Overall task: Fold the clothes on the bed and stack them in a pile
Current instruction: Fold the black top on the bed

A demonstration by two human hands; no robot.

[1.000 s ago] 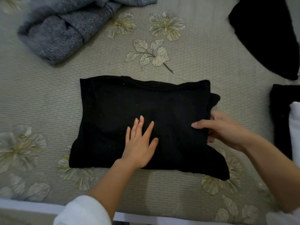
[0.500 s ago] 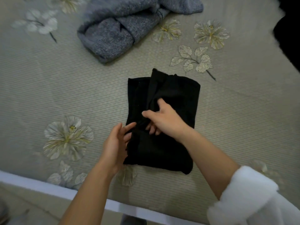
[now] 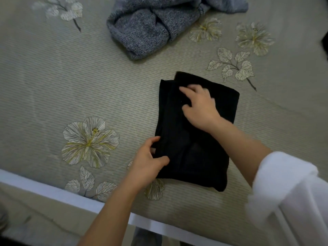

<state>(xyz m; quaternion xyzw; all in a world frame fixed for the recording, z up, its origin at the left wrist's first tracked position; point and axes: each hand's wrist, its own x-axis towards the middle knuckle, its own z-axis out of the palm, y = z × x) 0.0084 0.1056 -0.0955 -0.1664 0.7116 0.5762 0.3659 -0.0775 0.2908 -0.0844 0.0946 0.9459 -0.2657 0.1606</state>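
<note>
Black garment (image 3: 195, 148): we see it folded into a narrow oblong on the bed (image 3: 71, 77), close to the near edge and right of the middle, its long side running away from us.
Left hand (image 3: 147, 160): it grips the garment's left edge near the near-left corner of the fold, thumb on top and fingers curled round the cloth.
Right hand (image 3: 198, 105): it lies on the far half of the garment with bent fingers; it is blurred, so we cannot tell whether it pinches the cloth or only presses it.
Step in hand: we judge it to be squaring and flattening the fold.
Doing it well: we would line the loose layers at the left edge up with each other, since a strip shows there out of line. We would press outward from the middle so no air or creases stay in, and keep the corners matched before lifting.
Grey sweater (image 3: 150, 27): it lies crumpled at the far edge of the bed, well apart and unfolded, so we judge that much of the task remains.
Pile: we see none in view.
Writing: we can read no brand, label or lettering anywhere.
</note>
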